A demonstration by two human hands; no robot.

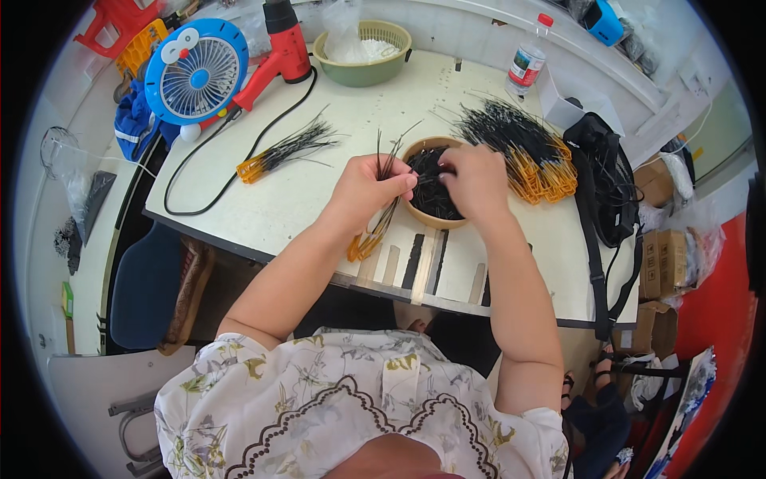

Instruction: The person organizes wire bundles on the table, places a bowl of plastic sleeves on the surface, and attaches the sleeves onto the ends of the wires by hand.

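My left hand (373, 185) is closed round a small bundle of thin black wires (388, 209). Their orange looped ends (365, 244) hang below the hand, and the loose black tips stick up above it. Just to its right stands a round tan bowl (435, 220) filled with short black tube pieces (432, 195). My right hand (476, 180) reaches over the bowl's right rim, thumb and fingers bent together above the pieces. What its fingertips pinch, if anything, is too small to make out.
Behind my right hand lies a big pile of orange-ended black wires (527, 156); a smaller bunch (279, 152) lies left. A red heat gun (279, 60), blue fan (199, 73), green basket (363, 73) and water bottle (528, 60) stand farther back. A black bag (602, 180) lies right.
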